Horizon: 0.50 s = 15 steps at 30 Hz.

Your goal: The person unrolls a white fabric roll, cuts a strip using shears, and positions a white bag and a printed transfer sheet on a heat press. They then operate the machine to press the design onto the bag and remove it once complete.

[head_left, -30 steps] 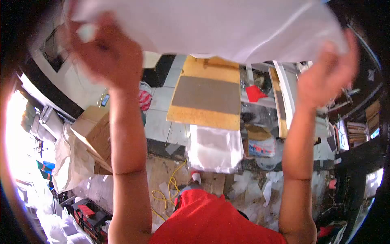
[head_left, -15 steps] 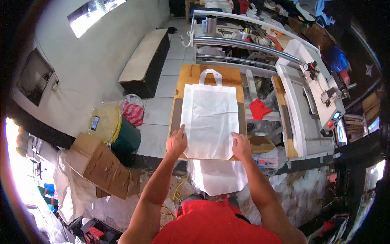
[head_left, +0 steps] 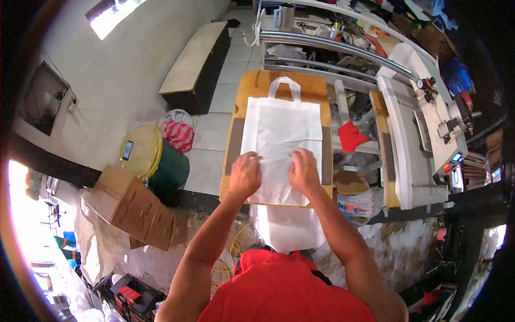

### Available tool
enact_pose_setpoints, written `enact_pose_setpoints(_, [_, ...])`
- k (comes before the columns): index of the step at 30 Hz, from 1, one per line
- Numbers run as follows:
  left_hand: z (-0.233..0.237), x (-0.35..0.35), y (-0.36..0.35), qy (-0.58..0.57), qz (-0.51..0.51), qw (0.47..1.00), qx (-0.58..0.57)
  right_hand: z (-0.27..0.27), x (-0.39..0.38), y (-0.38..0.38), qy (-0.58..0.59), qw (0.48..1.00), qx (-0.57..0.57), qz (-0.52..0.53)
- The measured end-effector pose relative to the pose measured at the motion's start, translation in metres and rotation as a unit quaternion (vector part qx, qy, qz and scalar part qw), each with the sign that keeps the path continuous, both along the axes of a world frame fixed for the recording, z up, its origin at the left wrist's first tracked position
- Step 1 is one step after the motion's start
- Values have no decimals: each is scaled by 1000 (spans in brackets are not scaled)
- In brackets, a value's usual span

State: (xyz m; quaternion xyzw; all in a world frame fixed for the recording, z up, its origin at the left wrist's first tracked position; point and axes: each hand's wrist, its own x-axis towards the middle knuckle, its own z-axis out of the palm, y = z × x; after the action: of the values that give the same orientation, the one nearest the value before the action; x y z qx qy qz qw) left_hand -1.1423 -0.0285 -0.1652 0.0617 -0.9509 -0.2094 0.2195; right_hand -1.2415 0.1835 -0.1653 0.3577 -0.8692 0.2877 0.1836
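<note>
A white fabric bag (head_left: 281, 126) lies flat on a wooden board (head_left: 252, 80), its loop handle pointing away from me. My left hand (head_left: 246, 174) rests on the left half of the bag, fingers bent inward and their tips on the cloth. On the right half, my right hand (head_left: 304, 170) touches the fabric with its fingers apart and slightly curled. Light creases run across the bag between the two hands. Below the board's near edge, more white material (head_left: 292, 228) sits in front of my red shirt.
At right stands a white press machine (head_left: 410, 139) with a gauge and control box. A metal roller (head_left: 338, 48) spans the back. To the left are a cardboard box (head_left: 131, 206), a lidded green bin (head_left: 170, 172) and a long bench (head_left: 196, 64). A red cloth piece (head_left: 351, 137) lies right of the board.
Both hands have moved inward and slightly away from me, from the bag's side edges onto its middle. The view has shifted a little. The bag stays on the board.
</note>
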Motion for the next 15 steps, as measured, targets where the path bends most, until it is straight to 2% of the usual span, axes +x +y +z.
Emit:
enact_pose_setpoints(1, [-7,-17,2,-6,-102,995,19,0,-8,-14,-27,998,41,33])
enact_pose_setpoints(2, [-2,-32,8,-7,-102,995,19,1,-15,-24,-54,993,82,64])
enact_pose_setpoints(3, [3,-46,17,-110,-102,989,-2,2,-22,-29,-55,993,84,64])
enact_pose_setpoints(4, [9,-58,21,-213,-102,972,-22,6,-29,-32,-98,982,153,54])
enact_pose_setpoints(6, [22,-75,19,-247,-85,965,-30,10,-42,-40,-167,948,269,28])
enact_pose_setpoints(8, [30,-89,8,-330,-89,940,-18,26,-46,-38,-200,938,281,17])
enact_pose_setpoints(11, [50,-99,-1,-341,-85,933,-75,38,-66,-37,-238,920,312,1])
enact_pose_setpoints(12, [60,-107,-3,-419,-93,900,-74,38,-71,-33,-242,911,334,32])
enact_pose_setpoints(15, [64,-113,-11,-448,-115,880,-103,45,-82,-18,-250,888,381,64])
